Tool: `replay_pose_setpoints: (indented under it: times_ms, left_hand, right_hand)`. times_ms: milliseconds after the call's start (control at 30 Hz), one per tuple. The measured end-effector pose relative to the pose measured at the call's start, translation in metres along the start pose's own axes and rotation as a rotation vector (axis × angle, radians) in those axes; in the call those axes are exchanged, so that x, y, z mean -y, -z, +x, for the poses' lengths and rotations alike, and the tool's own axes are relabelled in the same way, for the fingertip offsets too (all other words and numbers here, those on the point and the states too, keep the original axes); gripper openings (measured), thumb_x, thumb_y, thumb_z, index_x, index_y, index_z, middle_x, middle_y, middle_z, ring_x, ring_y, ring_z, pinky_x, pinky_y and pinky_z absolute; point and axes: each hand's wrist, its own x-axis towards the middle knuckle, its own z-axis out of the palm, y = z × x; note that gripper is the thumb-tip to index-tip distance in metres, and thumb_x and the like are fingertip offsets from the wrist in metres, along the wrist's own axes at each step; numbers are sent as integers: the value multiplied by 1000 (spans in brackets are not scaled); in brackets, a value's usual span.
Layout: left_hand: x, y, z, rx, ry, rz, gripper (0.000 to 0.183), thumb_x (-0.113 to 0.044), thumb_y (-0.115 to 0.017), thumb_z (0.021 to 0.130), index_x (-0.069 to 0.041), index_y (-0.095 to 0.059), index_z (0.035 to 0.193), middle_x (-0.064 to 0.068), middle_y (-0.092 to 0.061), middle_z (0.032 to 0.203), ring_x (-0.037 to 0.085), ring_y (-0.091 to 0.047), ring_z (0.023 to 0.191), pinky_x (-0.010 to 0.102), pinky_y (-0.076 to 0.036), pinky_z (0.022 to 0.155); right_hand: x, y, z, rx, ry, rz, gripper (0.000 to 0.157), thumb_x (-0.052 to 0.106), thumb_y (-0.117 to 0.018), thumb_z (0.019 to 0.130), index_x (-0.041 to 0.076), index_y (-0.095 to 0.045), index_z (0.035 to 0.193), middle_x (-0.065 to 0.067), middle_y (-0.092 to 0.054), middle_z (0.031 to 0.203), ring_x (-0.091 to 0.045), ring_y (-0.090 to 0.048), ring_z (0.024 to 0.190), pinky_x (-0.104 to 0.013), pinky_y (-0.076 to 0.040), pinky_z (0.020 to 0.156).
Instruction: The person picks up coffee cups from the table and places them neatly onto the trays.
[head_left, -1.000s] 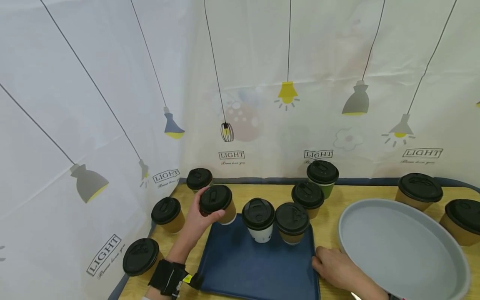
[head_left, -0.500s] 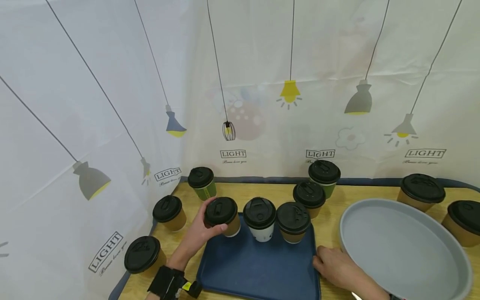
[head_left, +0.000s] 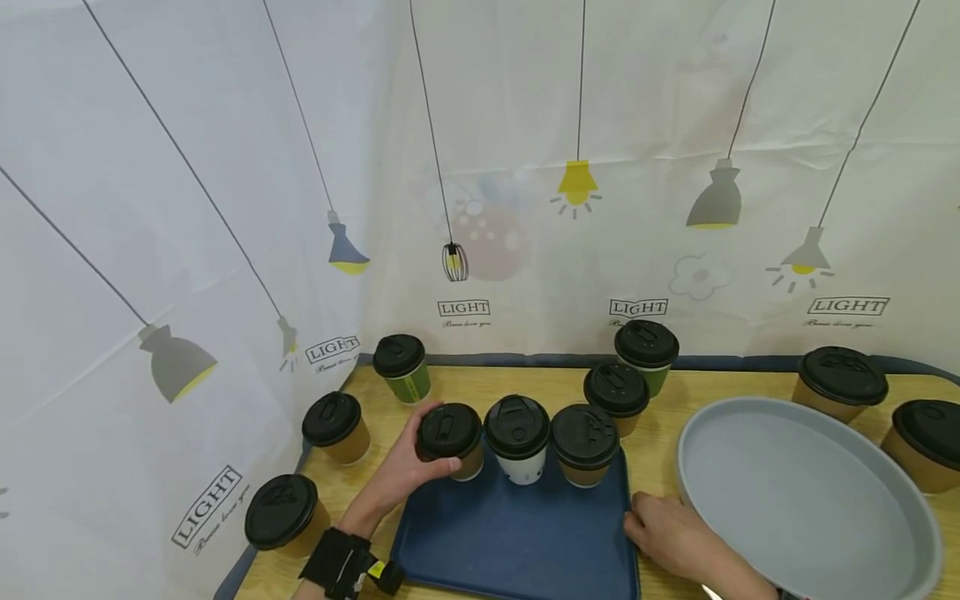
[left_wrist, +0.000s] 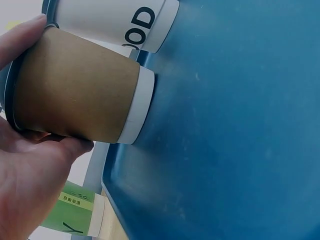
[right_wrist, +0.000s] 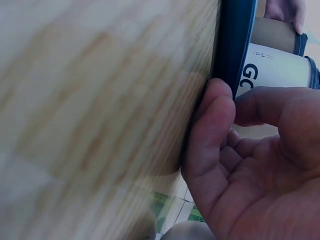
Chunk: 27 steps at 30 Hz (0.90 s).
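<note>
My left hand grips a brown paper coffee cup with a black lid, thumb on the near side and fingers behind. The cup is upright at the back left of a blue tray, its white base close over the surface. Beside it on the tray stand a white cup with dark print and another brown cup, both black-lidded. My right hand pinches the tray's right rim between thumb and curled fingers, as the right wrist view shows.
A round grey tray lies at the right, with two brown cups behind it. Left of the blue tray are two brown cups and a green cup. Another green cup and a brown cup stand behind its right corner.
My left hand has brought the brown cup rightward and down, from behind the tray's back left corner to beside the white cup. The right hand has stayed at the rim.
</note>
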Motion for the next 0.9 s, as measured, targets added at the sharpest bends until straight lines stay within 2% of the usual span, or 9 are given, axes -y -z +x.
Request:
replay_pose_setpoints:
  times_ms: [333,467,533,600,700,733,800,900]
  left_hand:
    - [1,-3,4,25,-3,-10,94,-14,-80,91,-17,-20,162,18,-41,156,31,-52,135,29,-50,99]
    - [3,-1,3,47,-15,-2,111,-19,-84,89,-18,-5,167,20,-40,158,35,-50,138,34,-51,102]
    - [4,4,-1,57,-3,11,119,-20,-84,88,-21,4,167,20,-33,163,38,-41,146,41,-44,112]
    - [4,12,-8,77,22,4,120,-18,-81,90,-22,11,167,21,-22,168,41,-27,153,51,-32,120]
    - [2,26,-21,77,61,16,104,-9,-70,96,-14,6,167,23,-9,171,43,-10,156,59,-18,123]
    - [1,29,-25,61,86,33,96,-7,-66,97,-9,0,167,24,-10,170,45,-12,156,59,-22,122]
    - [0,31,-30,0,137,109,79,-5,-62,98,1,-18,164,28,-26,164,46,-29,150,55,-37,117]
    - [1,26,-33,-73,248,246,59,-7,-65,98,9,-43,151,27,-54,139,41,-59,125,45,-55,95]
  right_hand:
    - [-2,1,1,-2,3,-4,27,11,-56,99,12,-54,73,-3,-51,63,-19,-47,54,-32,-37,55]
    - [-2,1,0,-13,9,-6,27,10,-57,99,12,-53,72,-4,-51,62,-19,-47,54,-32,-37,54]
    - [-2,0,0,-17,15,-2,27,10,-57,98,12,-53,71,-4,-50,61,-19,-46,54,-32,-37,54]
    - [-1,-2,0,-20,20,1,27,10,-58,98,12,-53,71,-4,-50,61,-19,-46,54,-32,-37,53]
    - [0,-3,-1,-20,21,-1,27,10,-59,98,12,-54,71,-3,-50,61,-19,-47,54,-33,-38,54]
    - [0,-3,-1,-19,19,-1,27,10,-59,98,12,-54,71,-3,-51,61,-19,-47,54,-33,-38,54]
    - [0,-3,-1,-18,19,-3,27,10,-59,98,12,-54,72,-3,-51,61,-19,-48,54,-33,-39,54]
    - [0,-2,-1,-19,16,-3,27,10,-59,98,12,-54,71,-3,-51,61,-19,-48,54,-32,-38,54]
